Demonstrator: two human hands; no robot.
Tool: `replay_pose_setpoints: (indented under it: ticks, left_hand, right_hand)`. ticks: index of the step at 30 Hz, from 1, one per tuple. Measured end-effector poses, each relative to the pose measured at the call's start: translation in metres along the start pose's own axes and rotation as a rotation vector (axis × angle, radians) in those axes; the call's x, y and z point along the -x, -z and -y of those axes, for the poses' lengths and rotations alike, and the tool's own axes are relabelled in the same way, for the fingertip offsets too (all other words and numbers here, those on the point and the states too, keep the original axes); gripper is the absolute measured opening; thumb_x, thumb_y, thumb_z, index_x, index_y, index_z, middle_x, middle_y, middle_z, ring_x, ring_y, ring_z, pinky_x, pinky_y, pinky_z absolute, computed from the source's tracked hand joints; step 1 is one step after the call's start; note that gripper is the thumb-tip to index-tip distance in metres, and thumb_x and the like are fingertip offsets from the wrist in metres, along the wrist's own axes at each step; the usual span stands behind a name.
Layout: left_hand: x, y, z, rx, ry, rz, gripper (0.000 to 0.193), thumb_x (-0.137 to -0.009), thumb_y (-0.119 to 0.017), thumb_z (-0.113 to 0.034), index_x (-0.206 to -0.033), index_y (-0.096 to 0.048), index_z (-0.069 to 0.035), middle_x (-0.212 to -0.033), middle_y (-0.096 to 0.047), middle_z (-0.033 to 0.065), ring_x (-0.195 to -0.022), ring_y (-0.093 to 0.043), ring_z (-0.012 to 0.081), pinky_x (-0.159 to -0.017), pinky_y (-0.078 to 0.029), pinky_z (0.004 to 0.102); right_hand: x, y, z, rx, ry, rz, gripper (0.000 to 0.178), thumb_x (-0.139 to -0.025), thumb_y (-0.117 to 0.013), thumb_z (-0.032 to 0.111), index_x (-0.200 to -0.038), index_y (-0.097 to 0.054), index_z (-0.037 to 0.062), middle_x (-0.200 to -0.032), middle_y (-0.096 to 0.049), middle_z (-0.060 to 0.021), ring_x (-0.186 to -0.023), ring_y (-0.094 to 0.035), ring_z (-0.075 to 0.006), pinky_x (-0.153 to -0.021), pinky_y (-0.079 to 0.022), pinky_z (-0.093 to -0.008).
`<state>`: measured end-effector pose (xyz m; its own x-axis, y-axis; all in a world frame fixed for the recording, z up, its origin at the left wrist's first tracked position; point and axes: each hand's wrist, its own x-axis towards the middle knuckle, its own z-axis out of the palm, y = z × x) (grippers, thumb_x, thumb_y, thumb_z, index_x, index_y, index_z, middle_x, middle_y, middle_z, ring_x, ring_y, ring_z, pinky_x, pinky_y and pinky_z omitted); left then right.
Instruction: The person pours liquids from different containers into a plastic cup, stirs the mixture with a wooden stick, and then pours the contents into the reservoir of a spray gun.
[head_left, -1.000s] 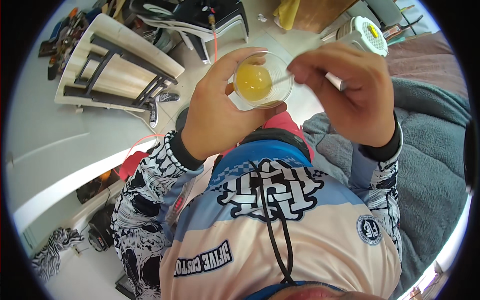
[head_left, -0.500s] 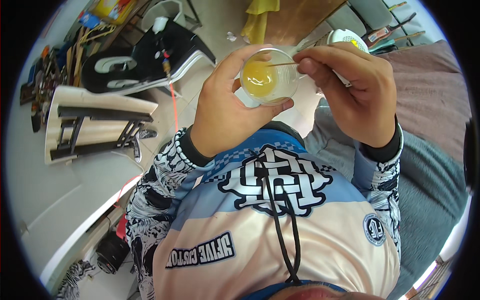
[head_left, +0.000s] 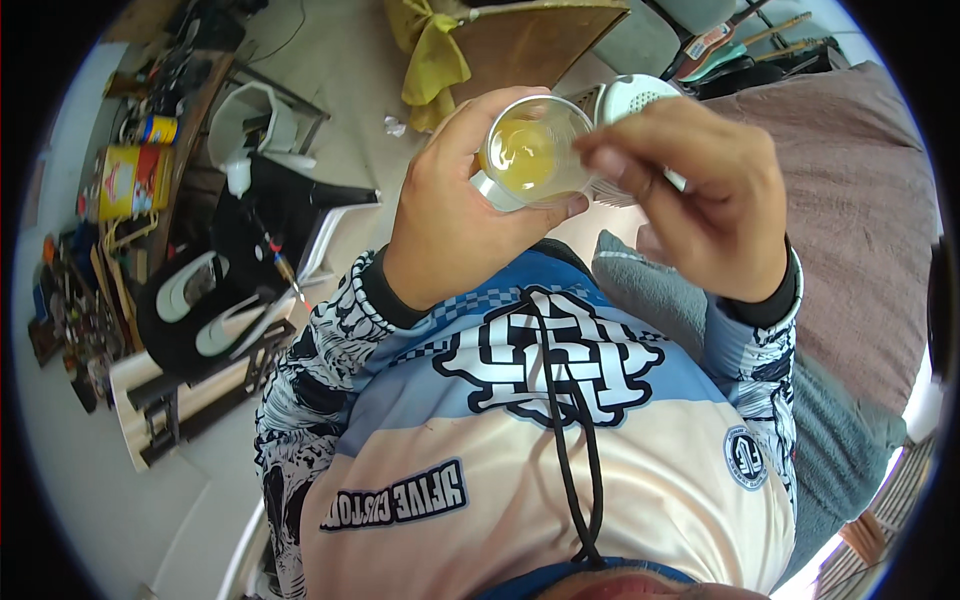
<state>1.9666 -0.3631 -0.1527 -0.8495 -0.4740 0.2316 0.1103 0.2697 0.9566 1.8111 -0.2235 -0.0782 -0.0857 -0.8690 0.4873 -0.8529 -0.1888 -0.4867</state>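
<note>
My left hand [head_left: 440,215] is wrapped round a clear plastic cup [head_left: 571,165], fingers on the far side and thumb along the near side. The cup tilts so that its mouth faces me, and a glossy yellow liquid [head_left: 522,160] lies in its left part. Just at the cup's right rim, my right hand [head_left: 715,180] is closed in a pinch, its fingertips smeared by motion. A thin wooden stick shows between those fingers in the earlier picture; now the blur mostly hides it.
Beyond the cup stands a white perforated round-topped object [head_left: 640,95]. A brown-covered bed or couch [head_left: 830,170] and a grey blanket [head_left: 850,430] lie right. Black-and-white vehicle panels [head_left: 290,195], an octagonal bin [head_left: 222,125] and a yellow can [head_left: 130,180] are left; yellow cloth [head_left: 430,60] hangs ahead.
The surroundings have swung in the view, the left-side things shifting left and downward. My left hand keeps its hold on the cup. My right fingertips have moved slightly and are now blurred.
</note>
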Motion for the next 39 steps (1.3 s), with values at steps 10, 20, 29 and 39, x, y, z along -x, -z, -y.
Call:
replay_pose_setpoints:
  ticks: [10,20,29,39]
  left_hand:
    - [-0.160,-0.089,-0.103,-0.116,-0.086,0.092,0.072,-0.074,-0.087,-0.002,-0.137,-0.051,0.000,-0.130,-0.061,0.0101,-0.120,-0.060,0.0180,-0.104,-0.048,0.0331]
    - [-0.168,-0.094,-0.102,-0.111,-0.099,0.161,0.075,-0.073,-0.087,0.000,-0.138,-0.050,0.000,-0.130,-0.060,0.0099,-0.120,-0.060,0.0173,-0.103,-0.049,0.0318]
    - [-0.169,-0.094,-0.097,-0.296,-0.227,0.082,0.068,-0.070,-0.089,-0.007,-0.131,-0.058,-0.002,-0.124,-0.063,0.0120,-0.113,-0.064,0.0221,-0.098,-0.051,0.0334]
    - [-0.182,-0.113,-0.112,-0.370,-0.253,0.006,0.067,-0.069,-0.089,-0.007,-0.130,-0.059,-0.004,-0.124,-0.065,0.0120,-0.113,-0.065,0.0237,-0.098,-0.051,0.0347]
  right_hand:
    - [-0.032,0.191,-0.078,-0.036,-0.155,-0.053,0.008,-0.083,-0.072,0.001,-0.091,-0.073,0.0010,-0.074,-0.069,-0.0135,-0.066,-0.065,-0.0296,-0.059,-0.050,-0.0363]
    - [-0.019,0.186,-0.082,-0.090,-0.288,-0.136,0.008,-0.088,-0.071,0.002,-0.094,-0.073,-0.0014,-0.080,-0.072,-0.0149,-0.065,-0.068,-0.0245,-0.060,-0.051,-0.0311]
    - [-0.008,0.163,-0.091,-0.112,-0.334,-0.277,0.012,-0.093,-0.069,0.009,-0.093,-0.074,-0.0015,-0.076,-0.072,-0.0100,-0.065,-0.070,-0.0160,-0.059,-0.052,-0.0265]
    - [-0.012,0.203,-0.105,-0.487,-0.450,-0.354,0.018,-0.097,-0.066,0.012,-0.100,-0.074,-0.0042,-0.082,-0.073,-0.0063,-0.070,-0.063,-0.0073,-0.061,-0.049,-0.0210]
